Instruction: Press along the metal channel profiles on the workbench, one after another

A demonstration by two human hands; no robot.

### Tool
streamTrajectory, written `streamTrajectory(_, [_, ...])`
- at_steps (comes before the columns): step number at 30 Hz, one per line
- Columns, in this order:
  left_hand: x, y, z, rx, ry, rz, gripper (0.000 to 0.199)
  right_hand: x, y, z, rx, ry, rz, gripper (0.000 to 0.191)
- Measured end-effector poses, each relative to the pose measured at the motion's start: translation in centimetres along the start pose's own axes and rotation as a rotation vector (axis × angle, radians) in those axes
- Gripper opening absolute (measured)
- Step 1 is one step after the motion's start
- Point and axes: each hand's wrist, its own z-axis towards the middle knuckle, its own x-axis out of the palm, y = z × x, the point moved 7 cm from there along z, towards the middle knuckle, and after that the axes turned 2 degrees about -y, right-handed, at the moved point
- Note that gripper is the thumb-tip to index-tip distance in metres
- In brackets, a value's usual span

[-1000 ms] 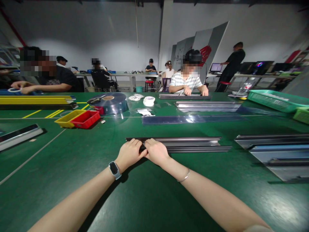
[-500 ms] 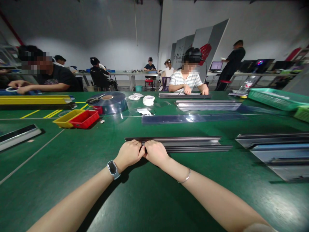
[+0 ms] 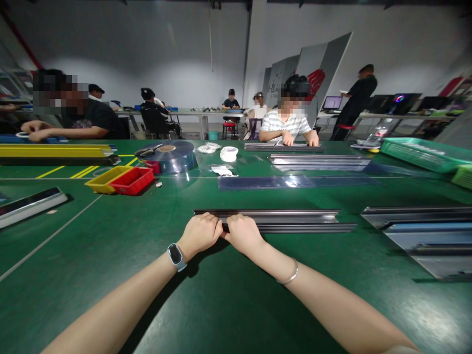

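A long dark metal profile (image 3: 295, 217) with a channel along its length lies crosswise on the green table in front of me. My left hand (image 3: 201, 233) is curled over its left end, a watch on the wrist. Just right of it, my right hand (image 3: 244, 234) also grips the profile, with a thin bracelet on that wrist. The thumbs are close together, and the fingertips are hidden behind the knuckles and inside the channel. Whether a smaller piece sits under the fingers I cannot tell.
More profiles (image 3: 424, 236) lie at the right. Beyond mine are a clear plastic strip (image 3: 258, 182), a film roll (image 3: 177, 160), white tape rolls (image 3: 229, 154), a yellow bin (image 3: 99, 184) and a red bin (image 3: 132, 182). A co-worker (image 3: 285, 125) handles another profile across the table.
My right hand has shifted slightly right along the profile, opening a small gap between the hands. My left hand stays at the left end. The whole view has moved a little.
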Motion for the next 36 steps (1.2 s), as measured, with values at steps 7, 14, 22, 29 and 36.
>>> streamTrajectory(7, [0.1,-0.1,0.0,0.023,0.004,0.009,0.031,0.3,0.2,0.2,-0.024,0.017,-0.010,0.024])
streamTrajectory(14, [0.3,-0.2,0.1,0.042,0.018,0.037,0.031,-0.2,-0.1,0.6,-0.116,0.017,0.057,0.034])
streamTrajectory(22, [0.2,-0.2,0.1,0.057,0.008,0.023,0.029,0.8,0.0,0.9,-0.130,0.073,0.040,0.045])
streamTrajectory(29, [0.1,-0.1,0.0,0.038,-0.015,0.012,0.030,1.3,0.0,1.4,-0.131,0.059,0.000,0.040])
streamTrajectory(36, [-0.2,-0.2,0.1,0.032,-0.006,0.059,0.034,0.3,-0.3,0.9,-0.141,0.005,0.025,0.053])
